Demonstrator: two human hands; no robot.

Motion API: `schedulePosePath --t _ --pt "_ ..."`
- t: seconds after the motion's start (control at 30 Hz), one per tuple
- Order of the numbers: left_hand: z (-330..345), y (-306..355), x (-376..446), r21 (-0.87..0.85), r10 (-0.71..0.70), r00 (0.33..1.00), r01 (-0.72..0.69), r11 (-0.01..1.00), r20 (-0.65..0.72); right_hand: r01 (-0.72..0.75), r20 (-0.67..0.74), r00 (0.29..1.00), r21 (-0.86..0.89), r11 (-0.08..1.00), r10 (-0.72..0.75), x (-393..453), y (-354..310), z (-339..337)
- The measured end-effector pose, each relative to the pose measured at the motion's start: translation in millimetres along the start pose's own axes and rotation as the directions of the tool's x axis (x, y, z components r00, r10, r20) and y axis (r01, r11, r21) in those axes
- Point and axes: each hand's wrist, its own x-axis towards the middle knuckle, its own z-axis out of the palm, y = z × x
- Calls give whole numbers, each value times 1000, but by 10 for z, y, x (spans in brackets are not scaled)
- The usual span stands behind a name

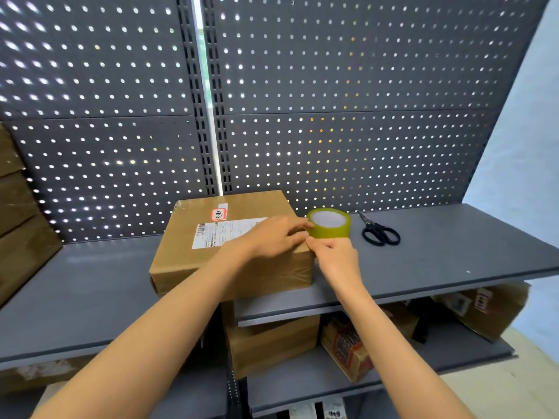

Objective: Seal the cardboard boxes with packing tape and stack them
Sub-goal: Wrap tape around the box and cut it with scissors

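Cardboard box (211,252) is sitting closed on the grey shelf (438,252), near the front edge, w/ a white shipping label (223,232) and a small red-bordered sticker (219,213) on its top face. Tape roll (329,223), yellowish-clear, is standing just beside the box's right rear corner. Left hand (272,237) is resting on the box top at the right edge, fingers curled toward the roll; whether they are gripping the roll or loose tape: cannot tell. Right hand (334,255) is sitting at the box's right top edge below the roll, thumb and forefinger pressed together, pinching at the roll's lower rim, prob. the tape end. Black scissors (378,231) are lying on the shelf right of the roll, apart from it. More boxes (272,343) are sitting on the lower shelf (453,349).
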Motion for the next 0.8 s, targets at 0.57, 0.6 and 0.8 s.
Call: schedulePosePath --t 0.57,0.6,0.8 --pt "131 -142 60 -77 28 997 -33 996 -74 154 78 987 -184 971 -142 13 1 -23" --pt "137 -140 68 -69 39 996 -44 997 -79 146 71 988 -188 971 -135 11 -3 -20" --pt "164 -133 97 -63 65 988 -75 995 -139 131 -10 990 -247 960 -138 12 49 56"
